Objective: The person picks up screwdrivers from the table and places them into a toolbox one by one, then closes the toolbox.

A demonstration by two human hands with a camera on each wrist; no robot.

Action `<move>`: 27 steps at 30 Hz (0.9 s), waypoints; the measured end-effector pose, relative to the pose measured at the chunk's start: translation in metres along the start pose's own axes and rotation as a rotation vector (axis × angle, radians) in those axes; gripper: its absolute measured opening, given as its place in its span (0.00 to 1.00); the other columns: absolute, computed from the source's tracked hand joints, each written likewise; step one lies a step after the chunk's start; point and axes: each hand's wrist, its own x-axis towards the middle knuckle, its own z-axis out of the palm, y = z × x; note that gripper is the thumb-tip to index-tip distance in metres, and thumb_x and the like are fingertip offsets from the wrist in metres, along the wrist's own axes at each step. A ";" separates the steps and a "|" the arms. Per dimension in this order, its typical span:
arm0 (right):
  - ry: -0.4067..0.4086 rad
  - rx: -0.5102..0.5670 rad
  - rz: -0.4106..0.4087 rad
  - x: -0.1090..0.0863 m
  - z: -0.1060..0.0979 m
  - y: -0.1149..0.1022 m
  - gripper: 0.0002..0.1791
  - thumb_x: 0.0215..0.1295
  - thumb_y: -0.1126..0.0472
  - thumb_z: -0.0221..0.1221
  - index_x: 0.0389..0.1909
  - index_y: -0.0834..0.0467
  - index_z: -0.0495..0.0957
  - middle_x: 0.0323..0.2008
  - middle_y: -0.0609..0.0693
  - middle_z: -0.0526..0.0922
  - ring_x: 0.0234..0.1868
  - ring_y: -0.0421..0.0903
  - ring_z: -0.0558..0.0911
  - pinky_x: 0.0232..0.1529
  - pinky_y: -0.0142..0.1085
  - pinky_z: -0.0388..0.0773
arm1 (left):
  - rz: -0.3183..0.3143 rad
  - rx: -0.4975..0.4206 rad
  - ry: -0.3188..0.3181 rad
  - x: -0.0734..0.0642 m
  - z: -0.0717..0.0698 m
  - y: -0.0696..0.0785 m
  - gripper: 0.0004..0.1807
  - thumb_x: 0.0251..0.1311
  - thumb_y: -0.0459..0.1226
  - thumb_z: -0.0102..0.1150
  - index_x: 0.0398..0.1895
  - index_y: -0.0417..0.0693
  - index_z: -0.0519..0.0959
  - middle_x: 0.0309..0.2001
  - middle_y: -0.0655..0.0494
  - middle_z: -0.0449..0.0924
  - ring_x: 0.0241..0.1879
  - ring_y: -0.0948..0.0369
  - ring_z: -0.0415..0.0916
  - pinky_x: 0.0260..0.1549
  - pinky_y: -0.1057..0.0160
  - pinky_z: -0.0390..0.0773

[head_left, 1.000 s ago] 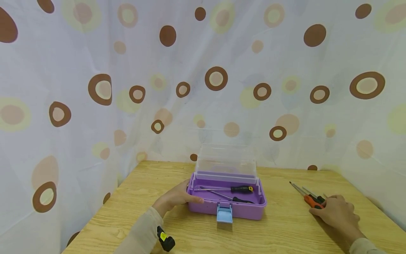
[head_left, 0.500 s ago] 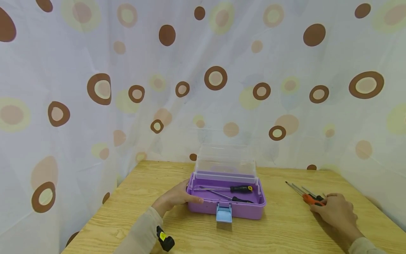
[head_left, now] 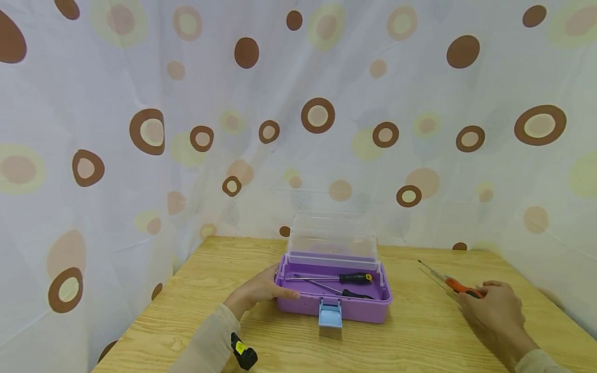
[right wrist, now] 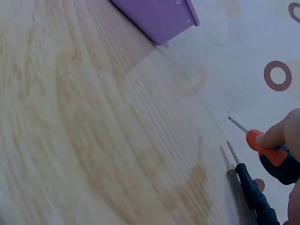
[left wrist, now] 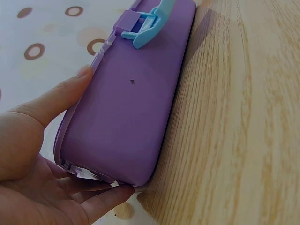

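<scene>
A purple toolbox [head_left: 336, 309] with a clear lid [head_left: 332, 233] standing up sits on the table. My left hand [head_left: 255, 291] grips its left end, thumb on the front rim and fingers round the corner. Inside lie a screwdriver with a black-and-yellow handle [head_left: 356, 278] and a black-handled screwdriver [head_left: 356, 294]. To the right, my right hand [head_left: 498, 311] pinches an orange-and-black screwdriver [head_left: 462, 287] by its handle, raised above the table, tip pointing away and left. Below it, in the right wrist view, lies a dark-handled screwdriver [right wrist: 248, 187], partly cut off.
A light blue latch [head_left: 330, 314] hangs down at the toolbox front. Behind and at the sides of the wooden table [head_left: 401, 342] hangs a white curtain [head_left: 345, 171] with brown and beige circles. A black strap device [head_left: 243, 352] is on my left wrist.
My right hand has lifted the orange-and-black screwdriver off the table beside the dark one, and its tip has moved left. The left hand and the toolbox have stayed still.
</scene>
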 end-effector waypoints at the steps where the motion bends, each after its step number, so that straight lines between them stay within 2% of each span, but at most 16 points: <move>1: 0.012 0.012 0.000 0.000 0.000 0.000 0.37 0.68 0.41 0.64 0.48 0.77 0.81 0.63 0.75 0.66 0.56 0.79 0.67 0.33 0.55 0.75 | 0.001 -0.001 -0.001 0.000 0.000 0.000 0.55 0.55 0.44 0.78 0.81 0.46 0.54 0.70 0.41 0.69 0.66 0.44 0.68 0.70 0.41 0.59; 6: 0.079 0.051 -0.050 0.001 0.002 -0.004 0.32 0.70 0.46 0.65 0.45 0.78 0.82 0.62 0.75 0.65 0.57 0.77 0.64 0.40 0.60 0.72 | -0.002 0.000 -0.001 0.001 0.001 -0.001 0.55 0.55 0.44 0.78 0.81 0.46 0.55 0.70 0.40 0.69 0.65 0.44 0.68 0.70 0.41 0.60; 11: 0.137 0.101 -0.124 -0.001 0.006 -0.008 0.31 0.71 0.50 0.66 0.46 0.81 0.79 0.60 0.75 0.64 0.57 0.74 0.65 0.43 0.59 0.73 | 0.001 -0.005 -0.010 0.001 0.001 -0.001 0.55 0.56 0.44 0.78 0.81 0.45 0.55 0.70 0.40 0.69 0.66 0.44 0.68 0.70 0.42 0.59; 16: 0.181 0.120 -0.180 -0.001 0.006 -0.013 0.31 0.70 0.53 0.66 0.47 0.83 0.78 0.60 0.76 0.64 0.59 0.75 0.63 0.47 0.63 0.69 | 0.001 0.002 -0.007 0.001 0.001 0.000 0.54 0.56 0.45 0.78 0.81 0.46 0.55 0.70 0.41 0.69 0.65 0.44 0.68 0.70 0.41 0.60; 19: 0.173 0.141 -0.166 0.000 0.005 -0.016 0.34 0.71 0.51 0.65 0.50 0.85 0.76 0.62 0.76 0.63 0.60 0.75 0.63 0.49 0.65 0.68 | 0.002 -0.001 -0.009 0.000 0.001 -0.001 0.54 0.56 0.45 0.78 0.81 0.46 0.55 0.70 0.41 0.69 0.65 0.44 0.68 0.70 0.41 0.60; 24: 0.108 0.185 -0.110 0.000 0.000 -0.022 0.42 0.73 0.45 0.62 0.57 0.87 0.69 0.65 0.79 0.59 0.62 0.77 0.60 0.49 0.63 0.70 | -0.003 -0.001 -0.005 0.000 0.000 -0.001 0.55 0.55 0.45 0.78 0.81 0.46 0.55 0.70 0.41 0.68 0.66 0.45 0.67 0.71 0.41 0.59; 27: 0.075 0.212 -0.088 -0.001 -0.003 -0.026 0.45 0.73 0.43 0.61 0.60 0.86 0.67 0.66 0.80 0.57 0.62 0.77 0.60 0.47 0.56 0.75 | -0.005 0.001 -0.003 0.000 0.001 -0.001 0.55 0.55 0.45 0.78 0.81 0.46 0.55 0.70 0.41 0.68 0.66 0.45 0.67 0.71 0.41 0.59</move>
